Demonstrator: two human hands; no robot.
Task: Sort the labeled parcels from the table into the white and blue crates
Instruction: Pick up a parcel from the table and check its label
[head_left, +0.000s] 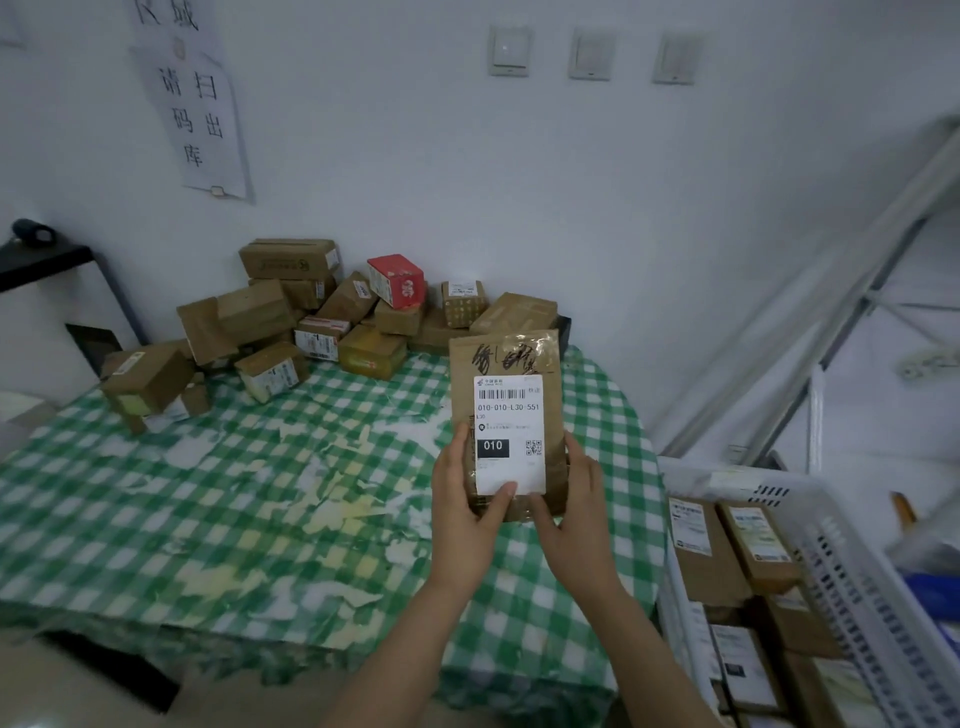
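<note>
A paper notice (200, 109) with large Chinese characters hangs on the white wall (389, 156), upper left. Three wall switches (592, 53) sit in a row, upper centre. A black stand (41, 262) is at the left edge, with a dark object (32, 231) on top. A grey metal frame (810, 322) slants along the right side.

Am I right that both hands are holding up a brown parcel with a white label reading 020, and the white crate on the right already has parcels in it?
Not quite. In the head view the left hand and right hand do hold up the brown parcel, but its white label reads 010, not 020. The white crate on the right does already hold parcels.
</note>
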